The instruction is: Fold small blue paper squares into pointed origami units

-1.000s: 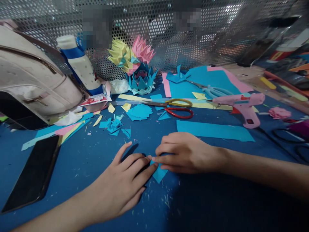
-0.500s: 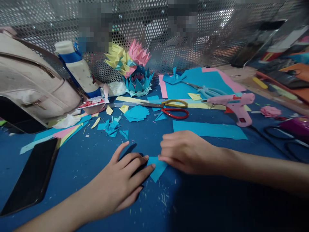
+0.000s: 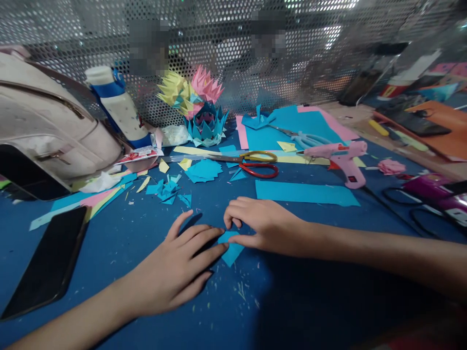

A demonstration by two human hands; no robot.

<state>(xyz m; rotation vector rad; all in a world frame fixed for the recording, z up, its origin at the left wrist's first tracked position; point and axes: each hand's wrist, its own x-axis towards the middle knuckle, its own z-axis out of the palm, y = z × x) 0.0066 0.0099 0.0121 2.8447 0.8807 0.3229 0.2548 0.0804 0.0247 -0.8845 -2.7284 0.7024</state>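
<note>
A small blue piece of folded paper [image 3: 230,254] lies on the dark blue table, its lower end pointed. My left hand [image 3: 178,267] is spread flat beside it, with two fingertips pressing on its left side. From the right, my right hand [image 3: 268,226] reaches over the paper's upper edge. Its thumb touches the paper, while the other fingers are bent and stand apart from the thumb. Just beyond my hands are a stack of blue paper pieces [image 3: 204,170], small folded blue pieces [image 3: 166,190] and a blue paper strip [image 3: 306,193].
Scissors [image 3: 259,164] and a pink glue gun [image 3: 337,158] with a cord lie beyond the hands. Paper flowers [image 3: 206,121] stand by the perforated metal panel. At left are a phone [image 3: 47,262], a bag [image 3: 65,116] and a bottle [image 3: 122,112].
My right hand has loosened from a closed pinch, its thumb now apart from the bent fingers and further left over the paper. The left hand keeps pressing. The view has shifted slightly.
</note>
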